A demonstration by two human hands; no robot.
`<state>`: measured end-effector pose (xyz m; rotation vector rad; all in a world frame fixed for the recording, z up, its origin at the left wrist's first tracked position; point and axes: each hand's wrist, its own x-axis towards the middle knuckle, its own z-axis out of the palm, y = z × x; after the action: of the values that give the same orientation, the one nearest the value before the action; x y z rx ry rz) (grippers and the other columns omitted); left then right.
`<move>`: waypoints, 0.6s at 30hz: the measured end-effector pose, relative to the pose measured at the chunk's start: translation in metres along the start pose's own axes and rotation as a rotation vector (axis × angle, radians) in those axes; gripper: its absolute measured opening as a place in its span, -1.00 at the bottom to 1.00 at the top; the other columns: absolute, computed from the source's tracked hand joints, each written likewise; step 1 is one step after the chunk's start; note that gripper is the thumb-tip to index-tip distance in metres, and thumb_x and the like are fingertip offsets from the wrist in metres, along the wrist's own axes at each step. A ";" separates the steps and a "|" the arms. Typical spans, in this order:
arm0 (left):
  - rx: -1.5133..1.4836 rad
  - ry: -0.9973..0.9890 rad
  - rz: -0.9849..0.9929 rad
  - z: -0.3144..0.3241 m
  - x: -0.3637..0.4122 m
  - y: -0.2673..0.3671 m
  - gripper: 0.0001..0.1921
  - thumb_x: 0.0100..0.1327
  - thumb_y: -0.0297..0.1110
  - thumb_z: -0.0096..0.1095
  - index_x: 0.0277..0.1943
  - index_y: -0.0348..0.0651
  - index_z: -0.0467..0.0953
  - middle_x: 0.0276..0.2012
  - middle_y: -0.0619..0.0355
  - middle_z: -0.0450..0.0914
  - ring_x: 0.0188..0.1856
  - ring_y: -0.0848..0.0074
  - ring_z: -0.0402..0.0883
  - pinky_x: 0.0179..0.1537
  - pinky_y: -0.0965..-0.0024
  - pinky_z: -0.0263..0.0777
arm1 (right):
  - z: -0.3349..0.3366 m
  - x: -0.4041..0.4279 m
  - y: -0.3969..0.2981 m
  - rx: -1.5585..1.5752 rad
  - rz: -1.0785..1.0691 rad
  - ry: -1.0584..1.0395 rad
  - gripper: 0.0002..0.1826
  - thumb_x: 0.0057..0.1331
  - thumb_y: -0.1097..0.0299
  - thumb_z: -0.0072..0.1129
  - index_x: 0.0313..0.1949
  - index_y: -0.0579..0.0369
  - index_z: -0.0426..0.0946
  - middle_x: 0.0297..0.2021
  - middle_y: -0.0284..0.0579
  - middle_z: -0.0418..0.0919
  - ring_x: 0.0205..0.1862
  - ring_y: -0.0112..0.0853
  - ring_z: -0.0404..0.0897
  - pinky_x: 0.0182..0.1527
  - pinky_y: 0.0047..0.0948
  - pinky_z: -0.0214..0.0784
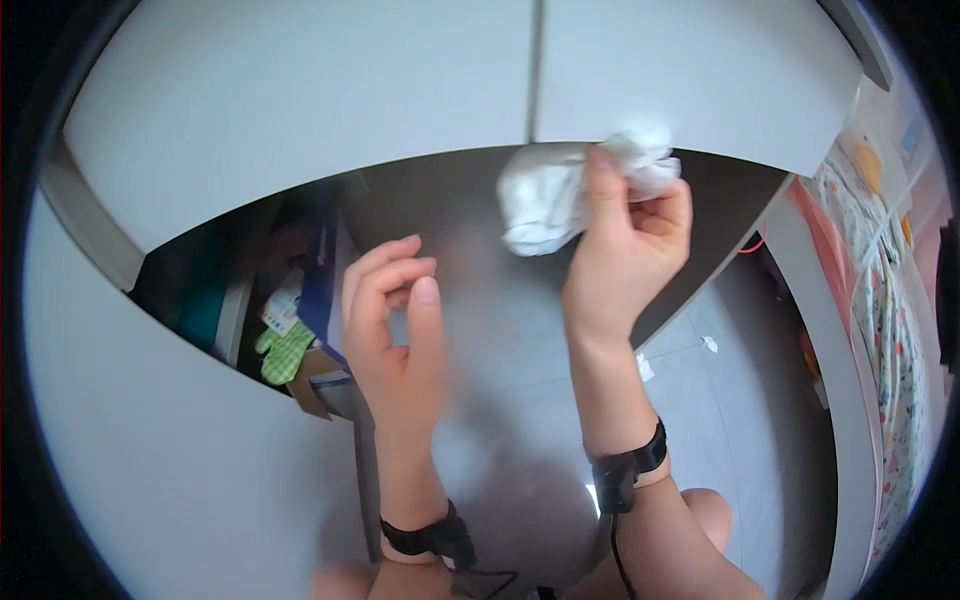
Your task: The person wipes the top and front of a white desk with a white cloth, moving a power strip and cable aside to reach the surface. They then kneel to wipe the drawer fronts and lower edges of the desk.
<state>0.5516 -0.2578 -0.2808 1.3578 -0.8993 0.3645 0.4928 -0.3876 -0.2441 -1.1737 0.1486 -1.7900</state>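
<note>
My right hand (626,240) pinches a crumpled white tissue or cloth (547,199) between thumb and fingers, at the lower edge of a white cabinet door (697,67). Part of the white bundle bunches up above my fingers against the door. My left hand (397,322) is raised to the left of it, fingers curled and apart, with nothing in it. Both wrists wear black straps with small devices and cables.
A blue box (322,277), a green checked oven mitt (286,352) and an open cardboard box (311,382) lie at the left. White scraps (709,344) lie on the grey tiled floor (682,420). Flower-patterned bedding (896,360) is at the right.
</note>
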 end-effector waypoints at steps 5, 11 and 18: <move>-0.053 0.149 -0.031 -0.028 0.010 -0.001 -0.87 0.30 -0.52 0.11 -0.14 -0.30 0.54 0.00 0.01 0.53 -0.15 0.50 0.56 -0.15 0.48 0.46 | 0.034 -0.030 0.002 0.034 0.017 0.037 -0.86 0.31 0.48 0.27 -0.29 0.11 0.44 -0.36 -0.37 0.54 -0.32 -0.69 0.46 -0.23 -0.66 0.31; -0.092 0.137 -0.066 -0.053 0.013 -0.002 -0.85 0.41 -0.48 0.00 -0.08 -0.27 0.51 0.08 0.04 0.52 -0.10 0.62 0.56 -0.10 0.57 0.41 | 0.059 -0.042 0.006 0.158 0.018 0.133 -0.84 0.36 0.43 0.20 -0.21 0.14 0.38 -0.28 -0.27 0.52 -0.26 -0.61 0.49 -0.19 -0.59 0.36; -0.093 0.272 -0.077 -0.090 0.018 0.001 -0.87 0.32 -0.49 0.13 -0.10 -0.27 0.53 0.05 0.02 0.50 -0.08 0.52 0.54 -0.08 0.49 0.43 | 0.111 -0.086 0.007 0.213 0.080 0.112 -0.82 0.34 0.42 0.25 -0.25 0.10 0.38 -0.34 -0.33 0.51 -0.30 -0.66 0.44 -0.24 -0.65 0.33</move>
<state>0.5932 -0.1778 -0.2628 1.2193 -0.6296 0.4314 0.5889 -0.2847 -0.2449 -0.9060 0.0672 -1.7543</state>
